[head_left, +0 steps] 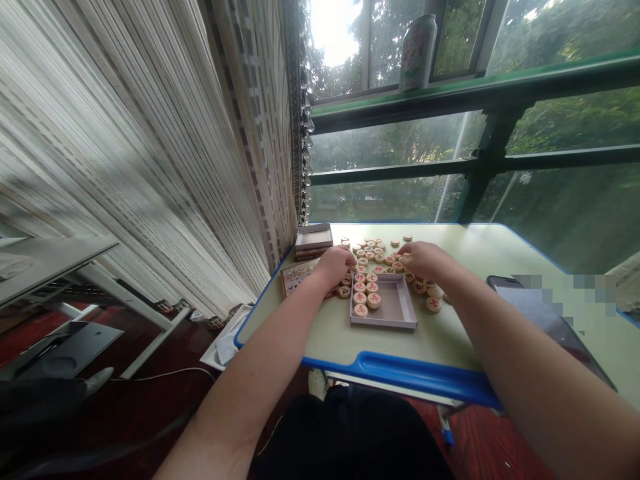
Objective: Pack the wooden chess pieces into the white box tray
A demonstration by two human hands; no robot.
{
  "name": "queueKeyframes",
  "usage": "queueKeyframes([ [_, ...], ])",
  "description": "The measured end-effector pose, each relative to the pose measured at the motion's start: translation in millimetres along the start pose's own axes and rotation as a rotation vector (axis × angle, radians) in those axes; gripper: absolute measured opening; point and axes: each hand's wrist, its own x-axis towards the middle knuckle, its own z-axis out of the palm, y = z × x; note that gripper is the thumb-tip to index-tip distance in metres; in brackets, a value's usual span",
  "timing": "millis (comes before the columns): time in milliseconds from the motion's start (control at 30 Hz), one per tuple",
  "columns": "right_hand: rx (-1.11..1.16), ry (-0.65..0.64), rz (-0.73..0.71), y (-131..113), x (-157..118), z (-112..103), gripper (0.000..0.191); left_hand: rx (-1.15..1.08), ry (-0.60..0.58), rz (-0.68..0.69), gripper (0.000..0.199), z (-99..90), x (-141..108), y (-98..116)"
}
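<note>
Round wooden pieces with red or dark characters (371, 245) lie scattered over the pale green table (330, 340). An open shallow box (400, 300) near the front edge holds two columns of red-marked pieces on its left side. My left hand (337, 263) is at the box's back left corner, fingers curled down among pieces; whatever it may hold is hidden. Behind the box's right side, my right hand (419, 259) reaches into the scattered pieces with its fingertips close together, and what lies under them is too small to make out.
At the back left sits another shallow box (314, 237) on a stack, with a printed lid or booklet (297, 277) in front. A dark-edged tablet (540, 320) lies on the right. A can (419, 53) stands on the window ledge. Curtains hang at the left.
</note>
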Motion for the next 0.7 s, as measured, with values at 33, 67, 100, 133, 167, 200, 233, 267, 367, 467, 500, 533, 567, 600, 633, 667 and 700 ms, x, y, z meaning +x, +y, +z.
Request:
queueKeyframes([
  [33, 0.002, -0.003, -0.002, 0, 0, 0, 0.038, 0.008, -0.011, -0.008, 0.030, 0.0, 0, 0],
  [67, 0.002, -0.004, -0.004, -1, -1, 0, 0.038, 0.022, -0.023, -0.024, 0.031, -0.3, 0, 0],
  [100, 0.001, -0.004, -0.006, -1, -1, 0, 0.038, 0.040, -0.038, -0.045, 0.031, -0.8, 0, 0],
  [133, 0.000, -0.005, -0.007, -1, -1, 0, 0.038, 0.058, -0.055, -0.067, 0.031, -1.6, 0, 1],
  [167, -0.001, -0.005, -0.008, -2, -2, -1, 0.038, 0.073, -0.074, -0.083, 0.031, -2.5, 0, 2],
  [200, -0.002, -0.002, -0.011, -2, -2, -1, 0.038, 0.085, -0.094, -0.089, 0.029, -3.4, 0, 4],
  [233, -0.003, 0.001, -0.020, -3, -3, -1, 0.038, 0.095, -0.114, -0.083, 0.028, -4.4, -1, 5],
  [267, -0.006, 0.006, -0.036, -4, -4, -1, 0.037, 0.106, -0.132, -0.072, 0.027, -5.4, -1, 7],
  [367, -0.024, 0.015, -0.090, -7, -6, -2, 0.036, 0.131, -0.130, -0.049, 0.031, -7.3, -2, 10],
  [467, -0.039, 0.011, -0.116, -7, -5, -2, 0.036, 0.133, -0.056, -0.076, 0.044, -7.7, -1, 8],
  [500, -0.041, 0.010, -0.118, -5, -4, -1, 0.036, 0.132, -0.038, -0.092, 0.047, -7.5, -1, 7],
  [533, -0.044, 0.011, -0.114, -4, -3, 1, 0.037, 0.131, -0.029, -0.109, 0.049, -7.2, -1, 6],
  [567, -0.049, 0.012, -0.107, -2, -1, 2, 0.037, 0.132, -0.031, -0.125, 0.051, -6.6, -1, 4],
  [600, -0.055, 0.016, -0.102, 0, 1, 5, 0.037, 0.134, -0.039, -0.145, 0.052, -5.9, -1, 3],
  [633, -0.058, 0.024, -0.102, 2, 3, 7, 0.038, 0.137, -0.051, -0.167, 0.054, -5.0, -1, 2],
  [667, -0.057, 0.039, -0.106, 4, 5, 10, 0.039, 0.139, -0.065, -0.191, 0.055, -4.0, 0, 0],
  [700, -0.053, 0.059, -0.121, 5, 8, 13, 0.041, 0.140, -0.080, -0.210, 0.055, -3.0, 0, -1],
])
